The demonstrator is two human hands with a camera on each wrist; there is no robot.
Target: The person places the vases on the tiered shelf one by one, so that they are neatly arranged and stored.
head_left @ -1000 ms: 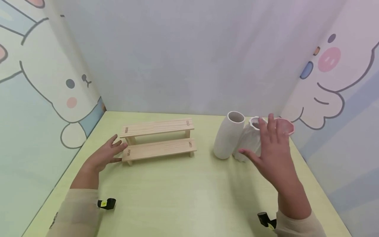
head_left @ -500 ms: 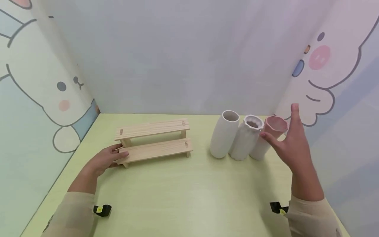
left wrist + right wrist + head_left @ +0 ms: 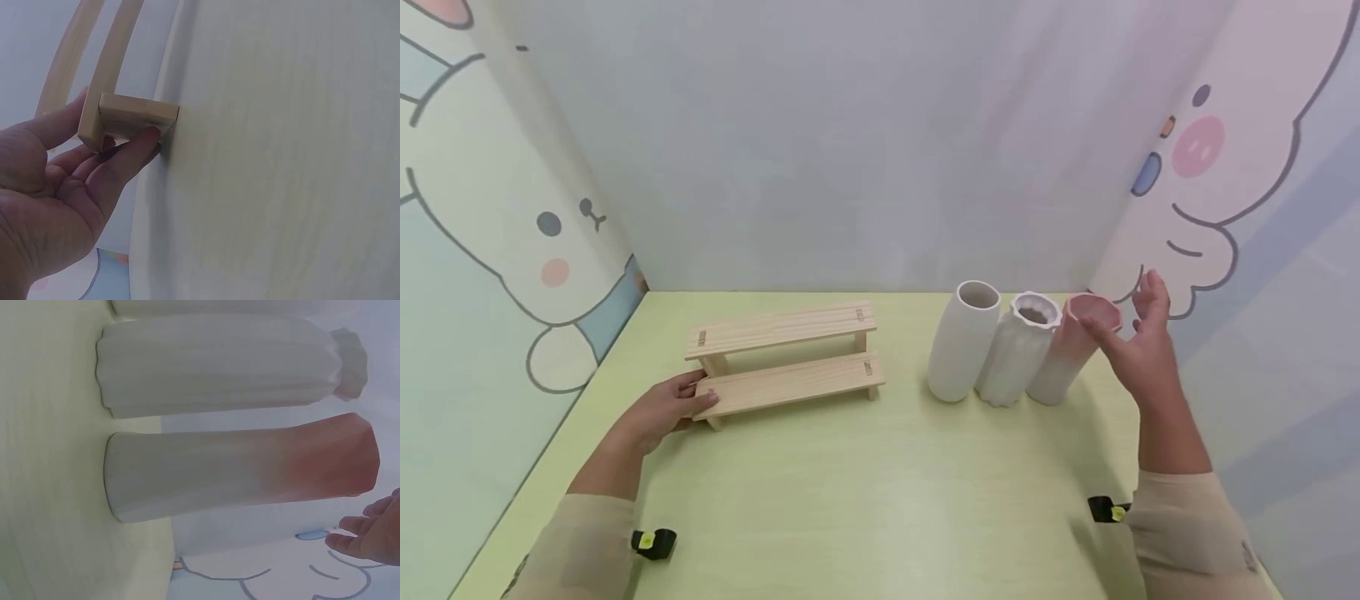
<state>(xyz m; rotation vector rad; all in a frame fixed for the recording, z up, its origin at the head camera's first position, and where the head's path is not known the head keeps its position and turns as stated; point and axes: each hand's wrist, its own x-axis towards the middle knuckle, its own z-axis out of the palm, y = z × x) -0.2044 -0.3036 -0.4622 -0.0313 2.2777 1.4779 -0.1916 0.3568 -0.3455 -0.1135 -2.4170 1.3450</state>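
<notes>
Tabletop point(image 3: 880, 500) | left fingers point(image 3: 119, 167) pinch wooden stand point(image 3: 790, 386), tips beneath seen only from left wrist | right fingers point(image 3: 347, 545) loose by pink vase point(image 3: 250, 467)

This is looking like a small screened-in recording booth; whether a home, an office or a studio is holding it, the views are not telling. A plain grey backdrop point(image 3: 820, 167) is closing off the far side, while a left panel point(image 3: 452, 400) and a right panel point(image 3: 1300, 400) are flanking it, both showing big cartoon animals point(image 3: 490, 183) — a nursery look. A pale yellow-green table point(image 3: 880, 500) is spreading between them. Black devices point(image 3: 658, 544) with yellow labels are sitting beside both sleeves point(image 3: 580, 537) — gear suggesting staged filming.
</notes>
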